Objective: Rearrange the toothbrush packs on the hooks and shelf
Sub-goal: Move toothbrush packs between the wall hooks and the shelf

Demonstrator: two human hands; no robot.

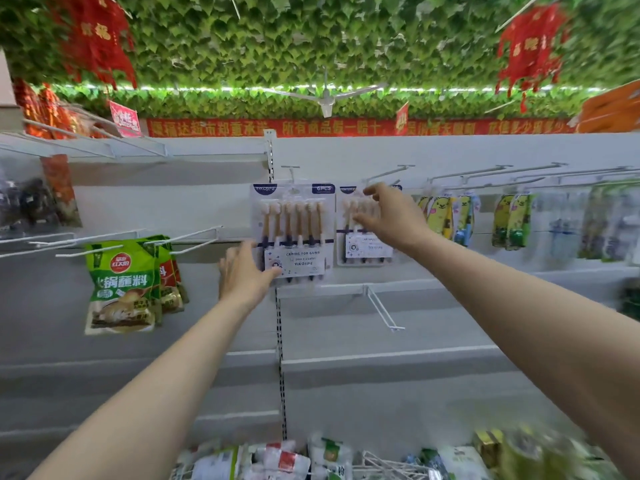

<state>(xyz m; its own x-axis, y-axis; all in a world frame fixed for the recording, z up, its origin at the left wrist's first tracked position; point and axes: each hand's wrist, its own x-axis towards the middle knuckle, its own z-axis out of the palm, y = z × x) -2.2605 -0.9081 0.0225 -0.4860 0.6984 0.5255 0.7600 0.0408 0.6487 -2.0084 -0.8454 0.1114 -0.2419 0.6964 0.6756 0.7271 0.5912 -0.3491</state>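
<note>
Six-piece toothbrush pack point(292, 233) hung from a hook point(290, 167), open left hand point(242, 268) touched its lower corner; right hand point(391, 216) lay spread, unclenched, against the neighbouring pack point(360, 249).

6-brush pack point(294, 230): clear glossy plastic blister over white printed card; brush handles tan, wood-like, matt.
Second pack point(349, 247): same glossy clear plastic over card, blurred.
Hooks point(381, 308): thin metal wire, smooth white coating.
Back panel point(381, 393): painted sheet metal, pale grey, matt, smooth.
Green pouches point(119, 282): printed plastic film, glossy, slightly creased.
Yellow-green packs point(440, 216): shiny clear plastic fronts.
Ceiling leaves point(311, 46): plastic-looking foliage, light sheen.
Red banner point(311, 127): matt; cloth or paper, cannot tell.
</note>
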